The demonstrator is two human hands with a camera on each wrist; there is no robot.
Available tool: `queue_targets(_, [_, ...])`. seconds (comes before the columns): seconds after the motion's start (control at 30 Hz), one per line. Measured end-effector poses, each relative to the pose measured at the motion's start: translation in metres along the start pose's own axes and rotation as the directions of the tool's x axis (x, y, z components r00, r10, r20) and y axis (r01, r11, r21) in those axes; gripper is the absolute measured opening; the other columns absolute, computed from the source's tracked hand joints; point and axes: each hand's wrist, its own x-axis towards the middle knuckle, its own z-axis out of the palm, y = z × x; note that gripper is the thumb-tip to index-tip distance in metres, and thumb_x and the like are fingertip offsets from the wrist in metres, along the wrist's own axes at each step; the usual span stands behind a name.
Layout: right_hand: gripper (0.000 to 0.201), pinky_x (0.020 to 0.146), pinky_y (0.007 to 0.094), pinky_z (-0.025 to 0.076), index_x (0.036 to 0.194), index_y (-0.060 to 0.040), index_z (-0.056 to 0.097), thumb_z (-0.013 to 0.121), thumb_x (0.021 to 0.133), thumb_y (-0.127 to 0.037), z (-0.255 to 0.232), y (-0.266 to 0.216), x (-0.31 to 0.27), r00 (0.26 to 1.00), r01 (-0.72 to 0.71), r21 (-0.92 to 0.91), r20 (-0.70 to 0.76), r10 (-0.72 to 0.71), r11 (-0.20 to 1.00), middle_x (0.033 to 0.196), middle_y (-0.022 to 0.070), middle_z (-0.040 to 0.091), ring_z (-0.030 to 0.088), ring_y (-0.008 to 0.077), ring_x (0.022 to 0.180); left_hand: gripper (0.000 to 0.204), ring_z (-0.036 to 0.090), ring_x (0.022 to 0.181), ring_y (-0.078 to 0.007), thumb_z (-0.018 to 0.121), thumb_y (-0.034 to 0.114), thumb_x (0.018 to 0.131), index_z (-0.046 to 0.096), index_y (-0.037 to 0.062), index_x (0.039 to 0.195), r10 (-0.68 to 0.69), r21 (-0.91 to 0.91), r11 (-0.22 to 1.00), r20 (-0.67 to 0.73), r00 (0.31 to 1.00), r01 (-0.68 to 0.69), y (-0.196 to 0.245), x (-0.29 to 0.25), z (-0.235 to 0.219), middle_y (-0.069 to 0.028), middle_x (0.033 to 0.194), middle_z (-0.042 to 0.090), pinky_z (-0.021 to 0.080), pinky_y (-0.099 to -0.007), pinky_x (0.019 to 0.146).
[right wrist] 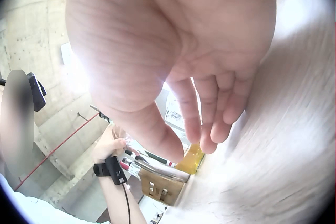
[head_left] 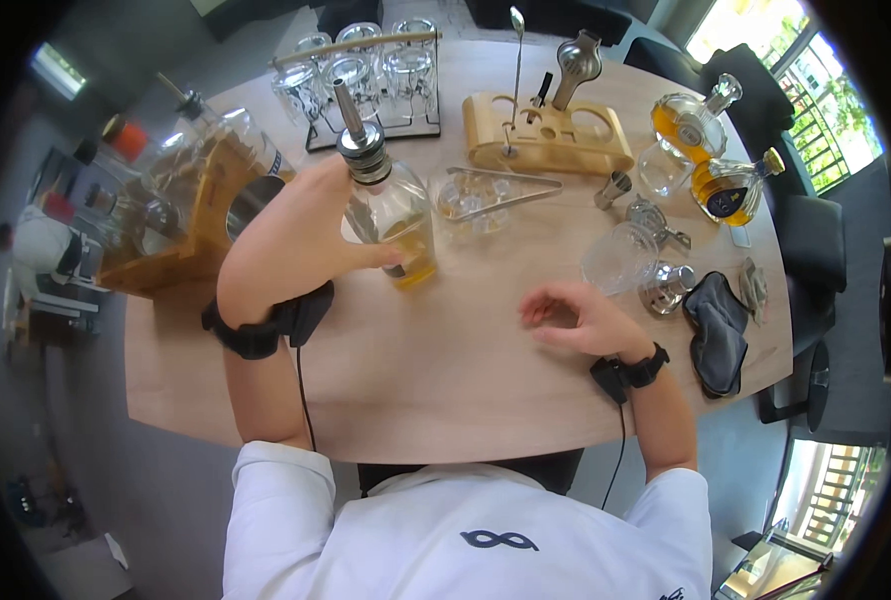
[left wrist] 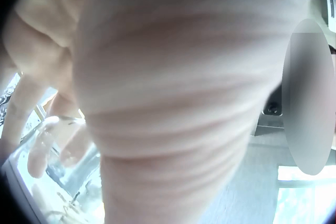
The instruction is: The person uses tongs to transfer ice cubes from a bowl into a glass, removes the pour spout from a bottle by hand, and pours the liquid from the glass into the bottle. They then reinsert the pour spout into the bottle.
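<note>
A clear bottle (head_left: 391, 215) with a metal pourer and amber liquid near its base is gripped by my left hand (head_left: 301, 235), thumb across its front. In the left wrist view, fingers (left wrist: 39, 155) curl round the clear glass (left wrist: 79, 182). My right hand (head_left: 581, 318) hangs low over the table's right half, fingers loosely bent, holding nothing. The right wrist view shows that hand (right wrist: 178, 61) with the bottle's yellow liquid (right wrist: 191, 162) beyond its fingertips. Right of it stand a clear mixing glass (head_left: 621, 257) and a metal shaker part (head_left: 668, 289).
Bottles fill a wooden rack (head_left: 201, 225) at left. Behind are a glass rack (head_left: 374, 135), a wooden tool stand (head_left: 546, 150), and tongs (head_left: 511, 203) on an ice dish (head_left: 471, 205). Decanters (head_left: 688, 122), a jigger (head_left: 614, 188) and a dark cloth (head_left: 718, 335) lie right.
</note>
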Motion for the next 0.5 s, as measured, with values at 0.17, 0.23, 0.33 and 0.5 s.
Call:
queue_targets(0.17, [0.035, 0.097, 0.0311, 0.055, 0.124, -0.0027, 0.070, 0.078, 0.090, -0.006, 0.001, 0.000, -0.001, 1.000, -0.007, 0.012, 0.004, 0.007, 1.000, 0.108, 0.0048, 0.074, 0.068, 0.0145, 0.102, 0.079, 0.065, 0.113, -0.0428, 0.091, 0.023, 0.082, 0.051, -0.0056, 0.144, 0.115, -0.033, 0.991, -0.266, 0.957, -0.128, -0.001, 0.007, 0.009, -0.0255, 0.122, 0.064, 0.053, -0.0451, 0.099])
queue_targets(0.23, [0.035, 0.097, 0.0311, 0.055, 0.124, -0.0029, 0.070, 0.078, 0.090, -0.006, 0.001, 0.001, -0.001, 1.000, 0.003, 0.004, 0.000, -0.003, 1.000, 0.108, 0.0048, 0.074, 0.068, 0.0145, 0.102, 0.085, 0.065, 0.115, -0.0450, 0.089, 0.022, 0.084, 0.044, -0.0075, 0.149, 0.059, -0.013, 0.998, -0.286, 0.957, -0.065, 0.001, 0.012, 0.013, -0.0277, 0.126, 0.063, 0.054, -0.0458, 0.100])
queue_targets(0.33, [0.035, 0.096, 0.0311, 0.055, 0.124, -0.0029, 0.070, 0.078, 0.090, -0.006, 0.001, 0.001, 0.000, 1.000, 0.009, -0.004, 0.001, -0.009, 1.000, 0.108, 0.0048, 0.074, 0.068, 0.0145, 0.102, 0.087, 0.064, 0.121, -0.0471, 0.085, 0.022, 0.089, 0.034, -0.0055, 0.154, -0.021, 0.031, 0.999, -0.345, 0.938, 0.034, 0.001, 0.018, 0.021, -0.0280, 0.134, 0.062, 0.053, -0.0477, 0.104])
queue_targets(0.5, [0.036, 0.097, 0.0309, 0.055, 0.124, -0.0024, 0.070, 0.078, 0.089, -0.005, 0.001, 0.000, 0.000, 1.000, -0.001, 0.000, 0.016, 0.001, 1.000, 0.108, 0.0050, 0.075, 0.069, 0.0146, 0.102, 0.078, 0.061, 0.126, -0.0511, 0.077, 0.020, 0.097, 0.031, -0.0032, 0.156, -0.038, 0.060, 0.995, -0.453, 0.891, 0.074, -0.005, 0.028, 0.033, -0.0288, 0.139, 0.061, 0.051, -0.0518, 0.105])
